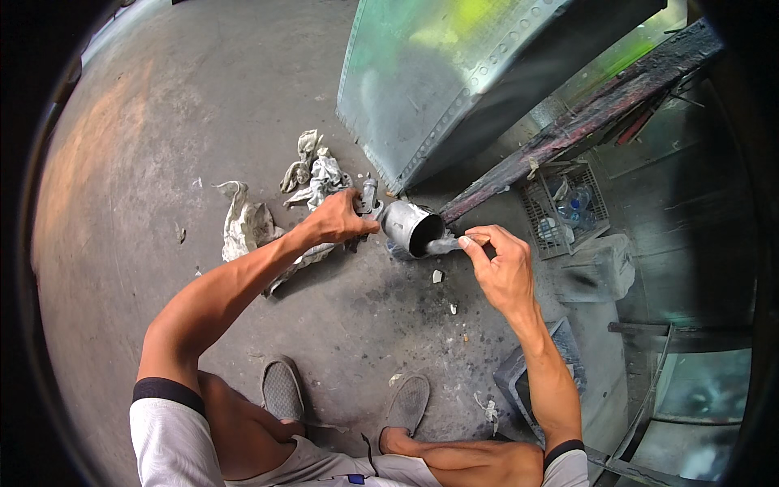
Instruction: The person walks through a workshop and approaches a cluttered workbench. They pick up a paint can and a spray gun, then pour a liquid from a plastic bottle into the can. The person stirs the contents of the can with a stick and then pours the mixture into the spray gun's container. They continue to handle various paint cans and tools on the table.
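Note:
I squat over a stained concrete floor. My left hand [337, 217] grips the body of a spray gun [370, 199], whose grey metal cup [410, 227] lies tilted with its dark mouth facing right. My right hand [499, 260] pinches a small grey brush or stick [445, 244] whose tip reaches into the cup's mouth. Both forearms come up from the lower edge. My two grey shoes [282, 390] rest on the floor below the cup.
Crumpled paint-stained rags [247, 227] lie left of the gun. A large sheet-metal panel [438, 73] leans above, beside a charred beam [568, 122]. A wire crate with bottles [568, 207] and a grey container [596, 268] stand at the right.

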Tool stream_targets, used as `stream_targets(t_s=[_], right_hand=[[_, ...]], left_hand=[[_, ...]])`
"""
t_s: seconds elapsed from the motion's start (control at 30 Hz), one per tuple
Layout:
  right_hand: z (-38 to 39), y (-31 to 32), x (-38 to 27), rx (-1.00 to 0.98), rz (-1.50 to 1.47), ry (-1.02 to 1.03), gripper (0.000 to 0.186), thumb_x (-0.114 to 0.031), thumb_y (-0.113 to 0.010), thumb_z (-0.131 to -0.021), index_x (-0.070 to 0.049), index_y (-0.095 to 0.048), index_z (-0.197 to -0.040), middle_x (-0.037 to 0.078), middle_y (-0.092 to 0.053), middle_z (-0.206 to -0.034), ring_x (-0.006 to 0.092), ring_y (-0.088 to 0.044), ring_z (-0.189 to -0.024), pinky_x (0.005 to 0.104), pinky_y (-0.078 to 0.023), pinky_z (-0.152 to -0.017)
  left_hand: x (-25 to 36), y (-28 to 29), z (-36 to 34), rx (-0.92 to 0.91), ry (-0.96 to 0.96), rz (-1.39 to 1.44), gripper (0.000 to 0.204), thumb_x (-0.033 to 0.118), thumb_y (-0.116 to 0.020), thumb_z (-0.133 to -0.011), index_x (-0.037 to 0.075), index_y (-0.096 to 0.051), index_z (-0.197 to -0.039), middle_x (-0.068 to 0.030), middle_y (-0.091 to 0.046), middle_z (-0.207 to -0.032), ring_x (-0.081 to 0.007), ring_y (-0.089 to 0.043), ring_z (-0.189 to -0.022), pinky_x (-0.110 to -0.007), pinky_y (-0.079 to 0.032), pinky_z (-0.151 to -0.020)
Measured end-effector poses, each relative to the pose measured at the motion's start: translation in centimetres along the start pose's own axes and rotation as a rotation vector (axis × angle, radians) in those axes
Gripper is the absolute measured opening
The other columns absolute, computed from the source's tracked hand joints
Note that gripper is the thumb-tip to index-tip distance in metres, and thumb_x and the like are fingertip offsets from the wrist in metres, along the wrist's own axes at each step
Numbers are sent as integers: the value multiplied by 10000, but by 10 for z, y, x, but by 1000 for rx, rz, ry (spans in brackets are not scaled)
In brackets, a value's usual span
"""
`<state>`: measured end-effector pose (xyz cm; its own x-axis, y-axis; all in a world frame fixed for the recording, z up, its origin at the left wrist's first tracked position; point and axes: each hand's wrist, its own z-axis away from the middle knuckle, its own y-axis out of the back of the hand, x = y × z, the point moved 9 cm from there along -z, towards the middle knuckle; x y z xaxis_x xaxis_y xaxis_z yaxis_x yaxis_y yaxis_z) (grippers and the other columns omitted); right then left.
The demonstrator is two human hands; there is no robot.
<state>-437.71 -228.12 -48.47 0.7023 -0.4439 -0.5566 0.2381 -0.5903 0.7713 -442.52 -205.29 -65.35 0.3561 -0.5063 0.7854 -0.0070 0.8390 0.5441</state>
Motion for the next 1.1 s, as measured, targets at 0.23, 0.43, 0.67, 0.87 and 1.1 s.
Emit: stream_targets(t_s=[0.23, 0.43, 0.67, 0.87, 1.1], right_hand=[[0, -6, 48, 117, -494, -282, 175, -128, -710, -874, 15, -703, -975, 46, -708, -816, 99, -627, -718, 258, -489, -640], [-1, -12, -9, 123, -50, 174, 195, -70, -740, -816, 22, -698, -983, 100, -677, -804, 189, -647, -744, 297, -502, -704], [-14, -20, -6, 2, -286, -52, 159, -91, -727, -819, 35, -660, -891, 156, -690, -869, 290, -672, -786, 357, -514, -690], [-8, 19, -49, 308, -40, 398, 125, -68, -730, -794, -8, -662, -880, 114, -660, -788, 296, -613, -703, 391, -482, -652], [-8, 2, -28, 72, -417, 189, 162, -73, -757, -778, -11, -687, -910, 103, -674, -790, 272, -645, -706, 351, -497, -636]], left_hand=[[-11, 0, 0, 63, -46, 16, 817, 439, -717, -663, -134, -532, -1214, -260, -649, -1066, -336, -635, -1000, -388, -484, -896], [-9, -11, 4, -47, 6, 180, 765, 436, -672, -714, -128, -547, -1216, -208, -670, -988, -267, -637, -918, -355, -489, -832], [-23, -30, 3, -175, 53, 406, 607, 323, -598, -819, -50, -528, -1293, -86, -634, -942, -159, -599, -812, -293, -495, -727], [-19, -38, 11, -307, 125, 623, 489, 297, -575, -839, -13, -563, -1216, -76, -630, -1003, -163, -614, -820, -313, -503, -761], [-4, -42, 18, -392, 57, 773, 420, 315, -608, -841, 2, -608, -1121, -61, -628, -989, -155, -602, -820, -308, -476, -744]])
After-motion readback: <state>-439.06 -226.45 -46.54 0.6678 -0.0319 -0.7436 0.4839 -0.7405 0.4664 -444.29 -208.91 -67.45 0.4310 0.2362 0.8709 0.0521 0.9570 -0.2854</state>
